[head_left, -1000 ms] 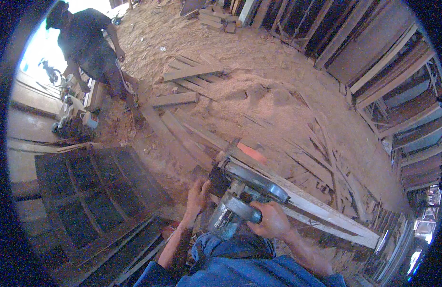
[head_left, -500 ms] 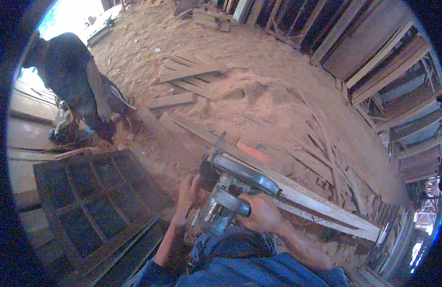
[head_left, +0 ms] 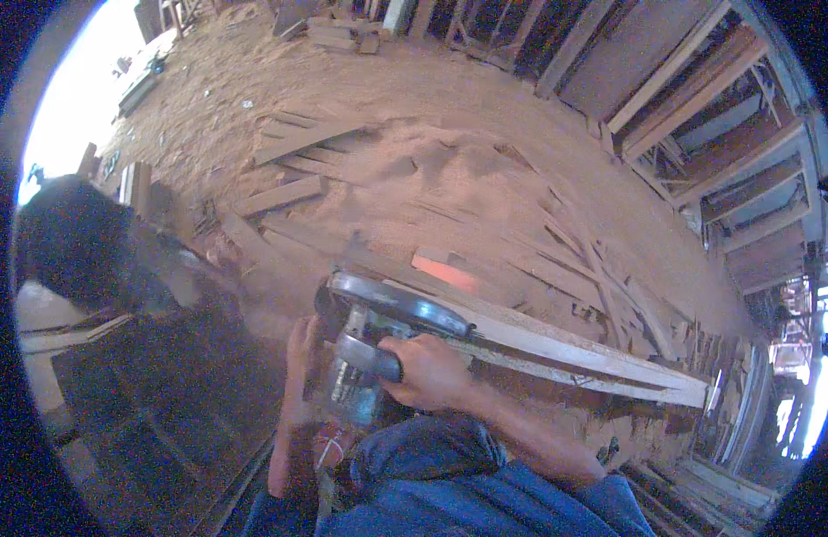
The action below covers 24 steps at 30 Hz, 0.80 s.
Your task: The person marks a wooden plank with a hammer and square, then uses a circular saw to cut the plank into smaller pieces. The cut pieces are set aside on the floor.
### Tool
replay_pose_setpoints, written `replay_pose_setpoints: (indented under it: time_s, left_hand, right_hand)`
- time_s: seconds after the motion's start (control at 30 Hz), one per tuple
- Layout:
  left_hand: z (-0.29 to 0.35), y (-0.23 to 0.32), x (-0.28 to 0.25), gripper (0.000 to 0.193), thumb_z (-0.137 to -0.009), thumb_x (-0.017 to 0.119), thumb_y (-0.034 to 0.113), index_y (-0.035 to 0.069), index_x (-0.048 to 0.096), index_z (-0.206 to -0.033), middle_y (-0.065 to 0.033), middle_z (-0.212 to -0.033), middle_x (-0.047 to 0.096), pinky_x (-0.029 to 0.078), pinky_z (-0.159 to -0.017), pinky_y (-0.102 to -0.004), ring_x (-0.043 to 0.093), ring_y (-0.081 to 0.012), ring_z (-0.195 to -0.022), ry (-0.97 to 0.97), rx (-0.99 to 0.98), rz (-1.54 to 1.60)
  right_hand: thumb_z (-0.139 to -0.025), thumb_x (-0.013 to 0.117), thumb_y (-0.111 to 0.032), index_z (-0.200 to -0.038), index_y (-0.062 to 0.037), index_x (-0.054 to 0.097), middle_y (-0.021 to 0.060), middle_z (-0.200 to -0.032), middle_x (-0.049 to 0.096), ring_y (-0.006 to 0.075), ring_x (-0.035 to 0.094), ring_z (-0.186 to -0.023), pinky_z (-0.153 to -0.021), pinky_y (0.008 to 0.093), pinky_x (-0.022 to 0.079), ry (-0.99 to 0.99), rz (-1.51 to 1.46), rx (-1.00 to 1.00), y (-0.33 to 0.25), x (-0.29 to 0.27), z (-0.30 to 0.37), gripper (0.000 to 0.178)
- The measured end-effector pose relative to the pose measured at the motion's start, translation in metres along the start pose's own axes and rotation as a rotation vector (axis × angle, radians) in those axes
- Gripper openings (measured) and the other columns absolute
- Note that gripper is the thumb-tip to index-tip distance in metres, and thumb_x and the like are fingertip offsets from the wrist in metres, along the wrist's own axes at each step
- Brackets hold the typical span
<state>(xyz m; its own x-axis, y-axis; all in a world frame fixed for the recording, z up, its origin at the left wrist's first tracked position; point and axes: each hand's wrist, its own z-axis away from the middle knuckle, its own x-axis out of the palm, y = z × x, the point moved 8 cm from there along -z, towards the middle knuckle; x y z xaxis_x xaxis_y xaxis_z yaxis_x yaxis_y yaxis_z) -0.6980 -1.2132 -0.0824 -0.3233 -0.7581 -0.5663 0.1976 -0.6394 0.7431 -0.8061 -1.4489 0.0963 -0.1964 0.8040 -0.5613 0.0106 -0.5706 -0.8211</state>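
**Sawdust-covered floor of a timber shed, with one saw**

Landmark: the saw, portable, silver rounded guard, cylindrical motor housing toward the wearer. It sits at the left end of the board.

Board: pale, running from the saw off to its right. Two long strips with a dark gap between, closing toward the far end.

Right hand: at the right side of the saw, wrapped about its rear handle; fingers curled and closed on the grip.

Left hand: just left of the saw, upright beside its dark front part, blurred. Whether its fingers are spread or pressed together, and whether they touch saw or board, cannot be told.

Orange piece: flat, just beyond the saw, on the far side of the board.

Sawdust heap: beyond the saw, well apart from it.

Planks: several, crossed over one another, beyond the saw and somewhat to its left.

Panel: dark, left of the saw, divided into squares, dimly seen through haze.

Co-worker: left of the saw and farther off, in dark clothing, bent low; hands not distinguishable.

Stacked timber: far right of the saw, long beams and sheets along the shed's side.
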Motion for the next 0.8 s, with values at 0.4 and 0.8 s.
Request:
replay_pose_setpoints:
  time_s: [0.4,0.8]
  left_hand:
    - [-0.003,0.068,-0.076,0.039,-0.101,0.054,0.036,0.000,0.064,-0.111,-0.0084,-0.101,0.066,0.047,-0.082,-0.0321,0.059,-0.0171,-0.092,0.138,0.170,0.050]
    - [0.094,0.200,-0.098,0.039,-0.103,0.053,0.034,-0.003,0.062,-0.112,-0.0128,-0.101,0.065,0.046,-0.088,-0.0346,0.059,-0.0203,-0.095,0.217,0.287,-0.066]
  right_hand:
    - [-0.074,0.072,-0.018,-0.113,-0.0017,0.064,0.0245,-0.084,0.069,0.0416,0.069,-0.082,-0.077,0.0491,0.056,0.125,-0.096,-0.059,-0.033,-0.008,-0.035,0.043]
    - [-0.074,0.076,-0.021,-0.124,-0.0034,0.057,0.0225,-0.091,0.070,0.0408,0.069,-0.086,-0.076,0.0486,0.056,0.161,-0.174,-0.209,-0.057,-0.055,0.058,0.056]
